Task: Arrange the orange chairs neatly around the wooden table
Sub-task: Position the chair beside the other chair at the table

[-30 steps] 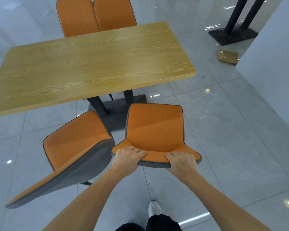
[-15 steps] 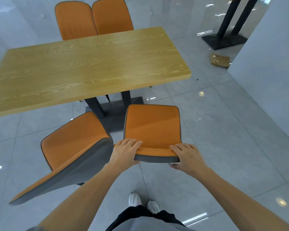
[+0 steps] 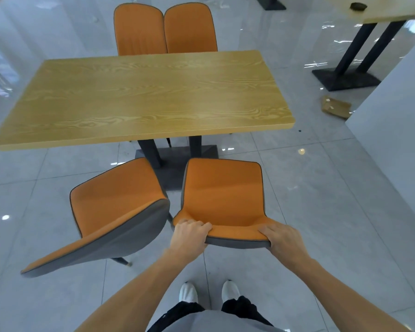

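Ahead of the grip stands the wooden table (image 3: 144, 97), its top bare, carried on dark legs and a flat dark base (image 3: 177, 161). Beyond its far edge two far chairs (image 3: 164, 29) stand side by side, backs upright and seats tucked under; they look finished, a model for the near side.

The held chair (image 3: 223, 200) faces the table squarely, its seat just short of the near edge and over the base. Both hands clamp the top rim of its backrest: the left hand (image 3: 189, 237) wraps the left corner, fingers curled over the front, and the right hand (image 3: 284, 240) does likewise at the right corner. Holding both corners likely lets the person steer the chair straight as it goes in.

Just left of the grip, the tilted chair (image 3: 113, 212) stands skewed, its back swung toward the person and its edge nearly touching the held chair; whether they touch I cannot tell. It probably needs squaring next and may crowd the held chair's path.

Well right of the grip, a flattened cardboard piece (image 3: 336, 107) lies on the tiled floor (image 3: 321, 212) near another table's base, clear of this work.
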A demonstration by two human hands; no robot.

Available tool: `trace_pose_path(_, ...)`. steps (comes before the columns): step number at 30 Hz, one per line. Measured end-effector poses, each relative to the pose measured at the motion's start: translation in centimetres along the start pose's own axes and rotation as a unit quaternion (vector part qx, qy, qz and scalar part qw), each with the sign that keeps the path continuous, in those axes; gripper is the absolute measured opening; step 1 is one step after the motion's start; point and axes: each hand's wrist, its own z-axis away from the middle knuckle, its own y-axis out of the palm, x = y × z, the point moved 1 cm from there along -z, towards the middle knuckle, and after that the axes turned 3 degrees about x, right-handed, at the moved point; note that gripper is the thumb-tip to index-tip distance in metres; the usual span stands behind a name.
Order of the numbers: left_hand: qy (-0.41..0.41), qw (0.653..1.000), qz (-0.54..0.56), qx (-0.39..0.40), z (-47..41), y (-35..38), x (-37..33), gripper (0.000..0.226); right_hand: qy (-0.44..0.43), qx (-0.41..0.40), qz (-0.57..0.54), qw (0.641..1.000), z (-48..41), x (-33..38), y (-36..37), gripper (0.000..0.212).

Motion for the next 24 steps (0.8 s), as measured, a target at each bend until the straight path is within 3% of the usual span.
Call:
trace_pose_path(11,-0.104,0.994,0.033,-0.021,-0.5,0.2,-2.2,0.031,-0.094,-0.043,-0.021,0.994,-3.4,-3.4,0.1,0.035)
trace_pose_path(18,-0.093,0.996,0.015,-0.009,-2.3,-0.3,-0.4,0.033,-0.11,-0.057,-0.012,0.992,-5.5,-3.7,0.3,0.034)
trace_pose_path(24,-0.092,0.996,0.015,-0.004,-3.6,-0.8,-0.7,0.028,-0.093,-0.022,-0.012,0.995,-6.4,-4.7,0.0,0.035)
